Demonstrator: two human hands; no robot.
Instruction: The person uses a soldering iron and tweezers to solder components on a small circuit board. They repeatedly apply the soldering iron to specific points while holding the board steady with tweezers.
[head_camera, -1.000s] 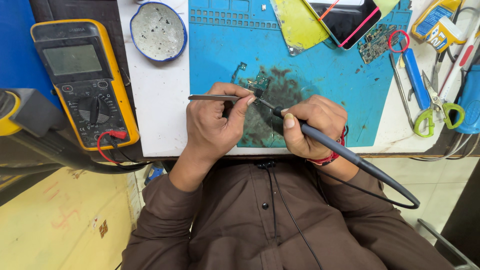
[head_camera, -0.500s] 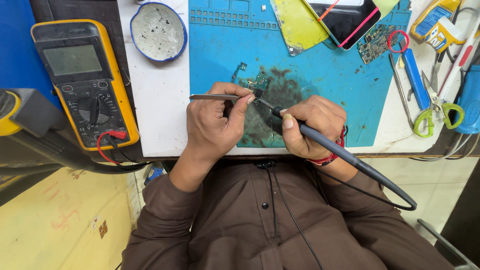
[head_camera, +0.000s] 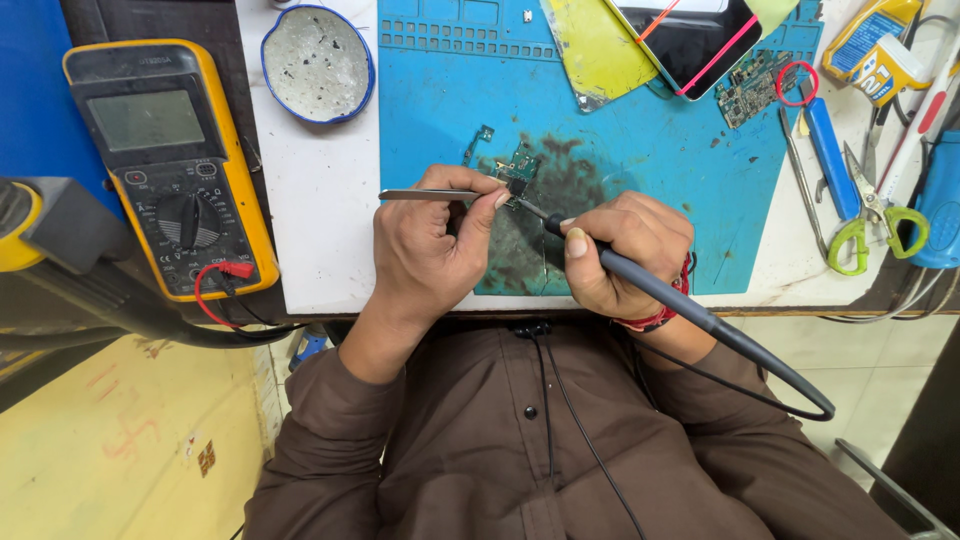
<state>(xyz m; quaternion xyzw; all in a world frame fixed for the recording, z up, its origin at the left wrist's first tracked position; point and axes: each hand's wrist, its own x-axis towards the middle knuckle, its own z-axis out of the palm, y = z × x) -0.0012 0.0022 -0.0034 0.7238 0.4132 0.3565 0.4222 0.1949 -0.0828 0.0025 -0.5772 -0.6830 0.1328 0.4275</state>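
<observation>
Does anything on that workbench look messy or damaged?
Yes: the blue mat has a dark stained patch around the small board, under the tweezers and soldering iron. It looks burnt or grimy.

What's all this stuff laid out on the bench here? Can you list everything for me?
small circuit board: one, green, on the stained middle of the mat, under the tool tips
tweezers: one, silver, in the left hand
soldering iron: one, black, corded, in the right hand
work mat: one, blue, on the white bench
multimeter: one, yellow and black, far left
round dish: one, blue-rimmed, grey inside, top left of the mat
phone: one, dark, red-edged, top of the mat
second circuit board: one, green, top right of the mat
scissors: one, green-handled, right
left hand: gripping the tweezers
right hand: gripping the soldering iron
</observation>
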